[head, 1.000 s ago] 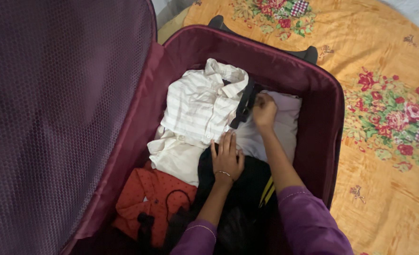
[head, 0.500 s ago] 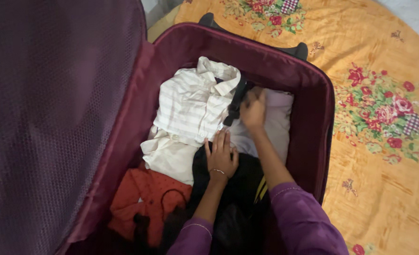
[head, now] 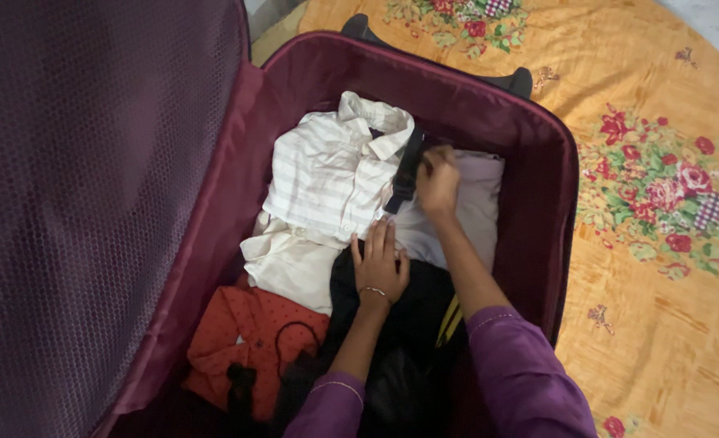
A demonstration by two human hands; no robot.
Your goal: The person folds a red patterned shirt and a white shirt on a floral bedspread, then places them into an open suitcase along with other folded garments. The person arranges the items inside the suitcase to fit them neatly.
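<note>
My right hand (head: 438,183) is up near the far end of the open maroon suitcase (head: 555,195), fingers curled tight & pinched on the black strap (head: 406,172) that runs down btwn the striped shirt and the pale cloth; the strap sits just left of my knuckles, slanting from the case's back wall toward me. My left hand (head: 378,264) lies flat, palm down, fingers spread narrow & straight, holding nothing, just pressing on the clothes where the cream garment (head: 294,264) meets the black garment (head: 412,316); thin bracelet at the wrist. The white striped shirt (head: 331,174) is folded w/ collar toward the far wall, lying on top of the cream piece, left half of the case. The pale lilac cloth (head: 477,203) is folded flat on the right half, under my right hand & forearm. Nearer me, lower left of the case, a red dotted garment (head: 242,332) w/ a thin black cord (head: 286,341) looping over it. The black garment fills the near middle, a bit of yellow stripe showing at its right edge beside my right forearm. Both sleeves are purple. The suitcase lid (head: 83,203) stands open on the left, its mesh lining facing in. The case sits on an orange bedspread (head: 659,308) w/ red flower prints, which shows to the right & beyond the far wall, where two dark wheels poke up.
</note>
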